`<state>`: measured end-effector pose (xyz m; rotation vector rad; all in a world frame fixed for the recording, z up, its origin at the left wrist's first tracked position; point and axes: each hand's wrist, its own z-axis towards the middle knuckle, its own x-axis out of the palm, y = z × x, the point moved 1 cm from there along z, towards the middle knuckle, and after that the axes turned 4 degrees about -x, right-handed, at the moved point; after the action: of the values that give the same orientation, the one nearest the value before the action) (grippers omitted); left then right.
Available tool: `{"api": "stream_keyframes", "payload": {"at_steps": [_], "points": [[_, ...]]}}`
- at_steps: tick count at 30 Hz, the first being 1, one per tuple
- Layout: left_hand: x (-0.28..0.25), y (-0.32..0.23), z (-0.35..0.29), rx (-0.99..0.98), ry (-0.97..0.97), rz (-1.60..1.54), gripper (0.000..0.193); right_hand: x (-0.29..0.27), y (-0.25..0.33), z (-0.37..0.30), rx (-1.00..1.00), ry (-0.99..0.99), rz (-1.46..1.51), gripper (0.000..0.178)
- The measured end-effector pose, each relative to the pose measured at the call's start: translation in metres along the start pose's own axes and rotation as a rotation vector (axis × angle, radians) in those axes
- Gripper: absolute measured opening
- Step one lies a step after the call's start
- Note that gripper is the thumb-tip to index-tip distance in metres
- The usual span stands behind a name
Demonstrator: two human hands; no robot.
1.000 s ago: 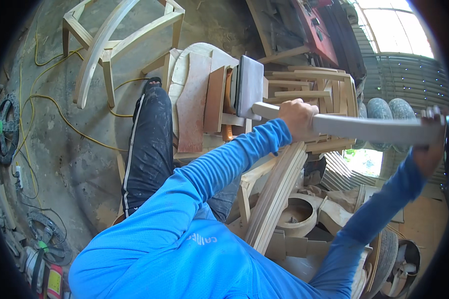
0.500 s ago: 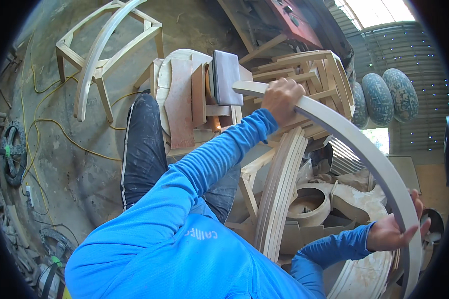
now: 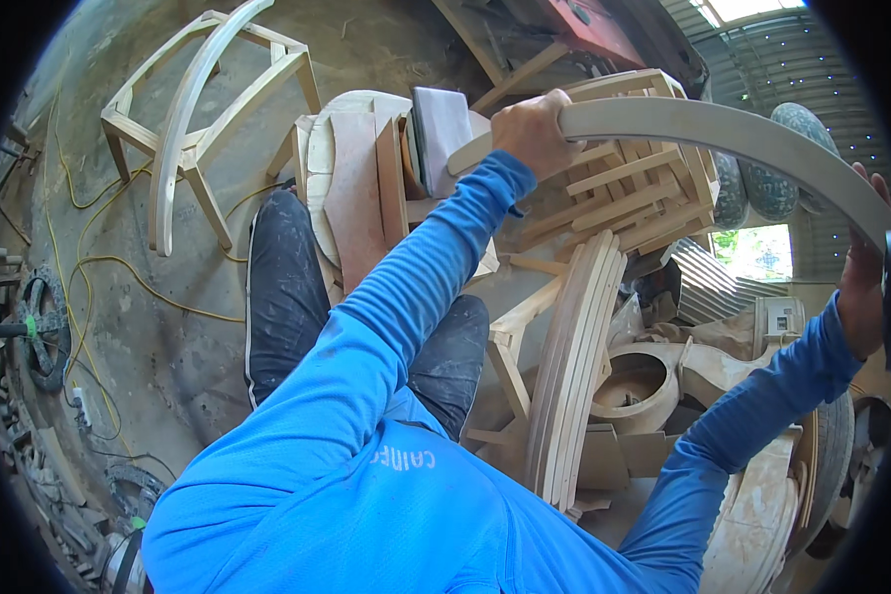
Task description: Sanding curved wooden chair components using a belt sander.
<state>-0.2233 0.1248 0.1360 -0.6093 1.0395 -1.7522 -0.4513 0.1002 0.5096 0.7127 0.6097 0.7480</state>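
A long, curved wooden piece (image 3: pixel 723 119), pale grey-brown, arches from the middle of the view to the far right. My left hand (image 3: pixel 533 134) is closed around it near its blunt end. At its other end, my right hand (image 3: pixel 863 282) holds it, fingers raised behind the wood; the picture's dark rim hides part of that hand. Beside the blunt end stands a flat, grey-covered pad (image 3: pixel 443 134), upright against several thin boards (image 3: pixel 354 178). My left forearm passes just in front of these boards.
A wooden frame (image 3: pixel 252 94) with a curved rail stands at far left, near a yellow cord (image 3: pixel 158 297). Stacked slatted wood (image 3: pixel 643 183) lies under the arched piece. Long curved strips (image 3: pixel 574 366) and a round hollow form (image 3: pixel 632 386) are between my arms. Patterned rounded objects (image 3: pixel 767 193) stand behind.
The curved piece has swung up and away at its right end, with my right hand rising along with it. My left hand has shifted slightly left and farther away, still gripping it.
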Motion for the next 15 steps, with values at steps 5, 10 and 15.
{"api": "stream_keyframes", "payload": {"at_steps": [5,10,15], "points": [[0.013,0.012,0.012,0.123,-0.014,-0.011,0.029,-0.051,0.006,-0.051,-0.091,-0.160,-0.137,0.055],[0.016,0.044,0.019,0.473,-0.026,-0.050,0.028,-0.002,-0.041,-0.182,-0.237,-0.405,-0.205,0.015],[0.014,0.076,0.009,0.584,0.129,0.007,0.034,0.030,-0.106,-0.326,-0.122,-0.551,-0.184,0.030]]}}
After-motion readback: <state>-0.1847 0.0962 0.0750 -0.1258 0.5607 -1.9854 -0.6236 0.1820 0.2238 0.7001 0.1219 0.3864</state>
